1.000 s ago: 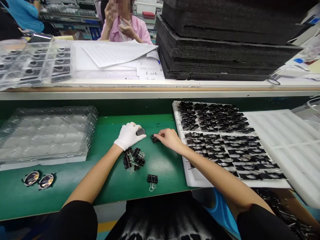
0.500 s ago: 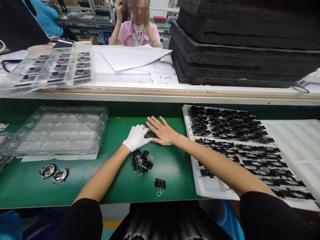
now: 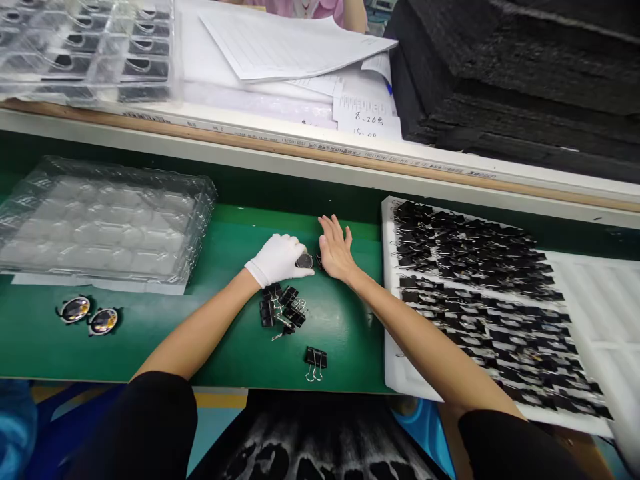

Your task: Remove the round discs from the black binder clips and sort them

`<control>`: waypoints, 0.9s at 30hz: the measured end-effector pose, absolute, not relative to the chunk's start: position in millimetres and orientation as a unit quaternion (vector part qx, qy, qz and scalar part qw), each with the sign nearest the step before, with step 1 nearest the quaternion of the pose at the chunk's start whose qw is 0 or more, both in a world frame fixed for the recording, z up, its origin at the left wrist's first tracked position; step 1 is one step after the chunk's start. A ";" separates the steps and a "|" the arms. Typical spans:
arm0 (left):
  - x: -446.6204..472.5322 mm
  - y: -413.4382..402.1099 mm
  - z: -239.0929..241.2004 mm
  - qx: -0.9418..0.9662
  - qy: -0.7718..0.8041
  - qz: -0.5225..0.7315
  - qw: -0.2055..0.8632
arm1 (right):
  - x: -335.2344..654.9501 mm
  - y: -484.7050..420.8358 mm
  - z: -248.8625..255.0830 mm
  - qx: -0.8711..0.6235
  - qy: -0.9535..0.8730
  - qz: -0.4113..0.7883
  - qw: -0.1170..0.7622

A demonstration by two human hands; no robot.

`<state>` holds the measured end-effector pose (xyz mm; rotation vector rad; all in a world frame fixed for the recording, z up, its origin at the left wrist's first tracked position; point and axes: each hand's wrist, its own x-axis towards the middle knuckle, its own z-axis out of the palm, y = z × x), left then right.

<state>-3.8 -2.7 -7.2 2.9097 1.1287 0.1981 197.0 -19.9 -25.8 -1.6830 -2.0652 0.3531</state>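
My left hand (image 3: 280, 260), in a white glove, is closed on a small dark oval piece with a pale rim (image 3: 304, 261), perhaps a watch case. To its right, my bare right hand (image 3: 337, 250) has its fingers stretched out and apart. A small black object (image 3: 319, 261) shows at its palm side; whether the hand touches it I cannot tell. Below the glove lies a heap of black binder clips (image 3: 284, 308) with silver handles. One more binder clip (image 3: 316, 358) lies apart, nearer the front edge. Two watch-like oval pieces (image 3: 76, 309) rest on the left of the green table.
Clear plastic trays (image 3: 115, 227) stand at left. At right, a white foam tray (image 3: 393, 360) carries rows of black clipped pieces. Behind runs a raised shelf edge (image 3: 300, 157) with papers (image 3: 295, 47) and stacked black foam (image 3: 500, 80). A person in pink sits beyond.
My view has tipped downward. My right hand has drawn away from the gloved hand, opening a gap between them, and its thumb now points forward. The left hand still holds the oval piece.
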 end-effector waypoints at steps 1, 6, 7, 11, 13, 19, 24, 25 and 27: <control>-3.1 -3.2 -7.1 0.931 0.359 0.062 0.011 | 196.4 -20.0 -25.5 -0.615 -0.744 0.131 0.226; 3.6 -8.6 -6.6 0.924 0.377 0.059 0.020 | 193.5 -21.0 -23.0 -0.644 -0.721 0.133 0.220; 5.7 -10.1 -6.6 0.923 0.380 0.057 0.022 | 193.3 -20.9 -22.8 -0.649 -0.717 0.133 0.216; 16.0 -16.3 -7.0 0.918 0.392 0.055 0.032 | 193.9 -20.2 -22.5 -0.660 -0.714 0.133 0.193; 20.7 -18.4 -7.2 0.912 0.404 0.055 0.036 | 194.3 -20.6 -22.3 -0.661 -0.713 0.133 0.190; 27.1 -18.9 -6.7 0.909 0.411 0.052 0.039 | 193.3 -18.7 -26.0 -0.656 -0.707 0.146 0.218; 27.4 -21.1 -8.6 0.898 0.433 0.071 0.024 | 190.2 -26.4 -6.4 -0.673 -0.688 0.126 0.240; 27.0 -22.5 -8.3 0.888 0.453 0.075 0.022 | 189.6 -35.3 3.6 -0.676 -0.683 0.107 0.255; 25.0 -25.7 -5.6 0.862 0.500 0.077 0.025 | 188.2 -62.5 25.1 -0.664 -0.694 0.079 0.266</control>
